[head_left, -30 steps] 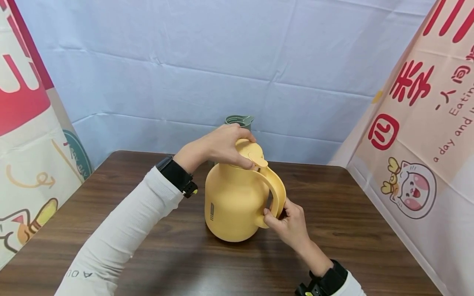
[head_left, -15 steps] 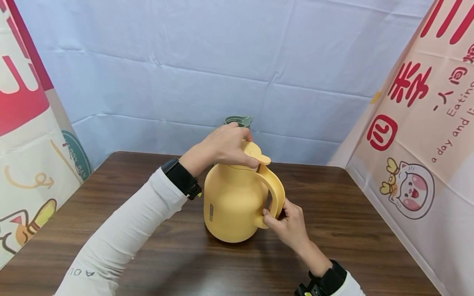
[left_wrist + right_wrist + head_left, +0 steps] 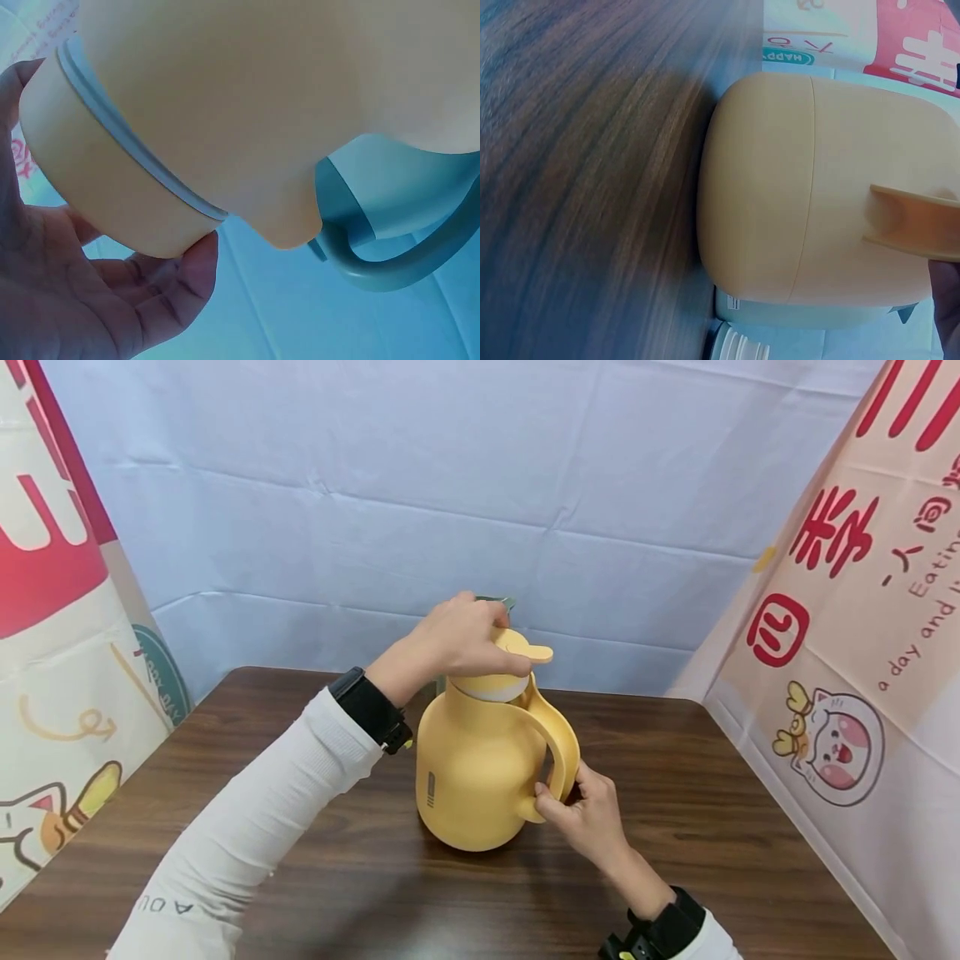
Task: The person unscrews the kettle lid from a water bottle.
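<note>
A yellow thermos jug (image 3: 476, 768) stands upright on the table, its handle turned to the right. My left hand (image 3: 463, 639) grips the yellow lid (image 3: 510, 643) from above. A pale band of the lid shows above the jug's neck, and in the left wrist view the lid (image 3: 112, 172) sits tilted in the picture between thumb and fingers. My right hand (image 3: 588, 814) pinches the lower end of the handle (image 3: 562, 743). Only a small part of that hand reaches into the right wrist view.
Behind the yellow jug stands a green jug (image 3: 405, 187), mostly hidden in the head view. A stopper with a pale threaded part (image 3: 739, 346) lies near it on the dark wooden table (image 3: 675, 827). Printed cloths hang left and right, a pale blue cloth (image 3: 375, 527) behind.
The yellow lid has turned, its tab swinging from front to right, and has risen, baring the pale band. My left hand went up with it. The right hand has kept its place.
</note>
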Motion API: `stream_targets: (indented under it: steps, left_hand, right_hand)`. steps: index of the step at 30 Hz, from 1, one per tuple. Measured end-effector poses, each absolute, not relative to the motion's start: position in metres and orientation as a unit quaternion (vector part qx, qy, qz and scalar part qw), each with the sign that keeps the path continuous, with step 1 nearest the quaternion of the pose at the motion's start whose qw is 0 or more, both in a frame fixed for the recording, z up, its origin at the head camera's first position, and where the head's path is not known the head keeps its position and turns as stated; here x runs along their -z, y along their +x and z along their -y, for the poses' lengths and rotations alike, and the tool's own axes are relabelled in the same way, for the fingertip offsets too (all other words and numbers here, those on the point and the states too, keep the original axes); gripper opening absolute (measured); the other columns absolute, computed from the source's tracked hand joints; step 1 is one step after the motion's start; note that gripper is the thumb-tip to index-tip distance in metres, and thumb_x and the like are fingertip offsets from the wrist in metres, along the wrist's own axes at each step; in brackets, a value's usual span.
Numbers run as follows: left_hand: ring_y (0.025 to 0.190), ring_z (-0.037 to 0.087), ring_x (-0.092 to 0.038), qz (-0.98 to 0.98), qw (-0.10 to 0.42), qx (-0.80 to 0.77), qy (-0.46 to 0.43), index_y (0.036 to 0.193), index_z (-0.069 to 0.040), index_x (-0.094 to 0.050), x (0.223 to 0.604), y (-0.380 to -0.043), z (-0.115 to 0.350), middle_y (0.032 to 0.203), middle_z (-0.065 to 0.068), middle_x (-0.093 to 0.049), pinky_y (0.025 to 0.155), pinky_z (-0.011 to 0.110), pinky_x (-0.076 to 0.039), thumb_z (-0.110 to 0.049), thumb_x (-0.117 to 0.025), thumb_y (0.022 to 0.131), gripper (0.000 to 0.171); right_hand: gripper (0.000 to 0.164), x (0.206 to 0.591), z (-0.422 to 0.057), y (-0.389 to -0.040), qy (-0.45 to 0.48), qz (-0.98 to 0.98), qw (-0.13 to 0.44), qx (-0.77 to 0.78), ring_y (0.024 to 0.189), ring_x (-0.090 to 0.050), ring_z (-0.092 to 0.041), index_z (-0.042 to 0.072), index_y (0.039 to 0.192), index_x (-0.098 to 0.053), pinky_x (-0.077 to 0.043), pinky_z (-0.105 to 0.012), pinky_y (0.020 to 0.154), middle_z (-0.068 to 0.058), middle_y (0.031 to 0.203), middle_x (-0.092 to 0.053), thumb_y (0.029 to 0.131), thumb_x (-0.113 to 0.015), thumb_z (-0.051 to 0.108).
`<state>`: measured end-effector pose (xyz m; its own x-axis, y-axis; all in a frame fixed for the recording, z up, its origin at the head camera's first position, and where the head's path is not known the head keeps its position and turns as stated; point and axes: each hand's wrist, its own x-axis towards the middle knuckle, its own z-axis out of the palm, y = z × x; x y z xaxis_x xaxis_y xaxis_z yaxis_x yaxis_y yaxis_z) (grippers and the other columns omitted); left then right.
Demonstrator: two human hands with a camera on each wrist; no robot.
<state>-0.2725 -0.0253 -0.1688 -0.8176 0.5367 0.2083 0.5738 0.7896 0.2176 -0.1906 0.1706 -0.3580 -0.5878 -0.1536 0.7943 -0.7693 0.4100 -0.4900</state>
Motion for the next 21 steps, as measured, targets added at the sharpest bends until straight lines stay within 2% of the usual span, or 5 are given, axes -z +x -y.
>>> stream_targets:
  steps: [3,10,15,21]
  left_hand:
    - [0.088,0.016,-0.044,0.942,0.069,0.132,-0.301,0.111,-0.015,-0.062,0.168,-0.271,0.025,0.093,-0.003,-0.055,0.066,0.029,-0.039,-0.054,-0.059,0.074,0.053]
    - [0.057,0.013,-0.04,0.933,0.082,0.158,-0.312,0.081,-0.014,-0.062,0.161,-0.266,0.024,0.064,-0.001,-0.041,0.05,0.025,-0.029,-0.048,-0.06,0.075,0.035]
    - [0.056,0.012,-0.043,0.93,0.087,0.18,-0.309,0.085,-0.017,-0.062,0.152,-0.254,0.027,0.066,-0.001,-0.046,0.049,0.025,-0.031,-0.048,-0.06,0.074,0.033]
    - [0.063,0.013,-0.05,0.927,0.101,0.189,-0.307,0.102,-0.015,-0.065,0.146,-0.241,0.036,0.08,-0.003,-0.056,0.051,0.027,-0.037,-0.049,-0.061,0.074,0.044]
  right_hand:
    - [0.022,0.352,-0.167,-0.186,0.296,0.771,0.341,-0.449,0.043,-0.041,-0.003,0.009,0.074,-0.054,-0.034,-0.019,0.037,0.004,0.056,-0.049,0.069,-0.063,-0.011]
    - [0.022,0.332,-0.158,-0.172,0.306,0.765,0.342,-0.453,0.044,-0.042,-0.002,0.004,0.073,-0.053,-0.035,-0.02,0.037,0.001,0.054,-0.049,0.067,-0.06,-0.015]
    - [0.022,0.331,-0.159,-0.173,0.321,0.755,0.351,-0.452,0.043,-0.042,-0.003,0.004,0.075,-0.052,-0.034,-0.018,0.037,0.001,0.054,-0.048,0.067,-0.06,-0.015]
    - [0.022,0.331,-0.159,-0.174,0.319,0.761,0.345,-0.447,0.043,-0.041,-0.002,0.004,0.074,-0.053,-0.034,-0.018,0.037,0.001,0.055,-0.048,0.067,-0.06,-0.016]
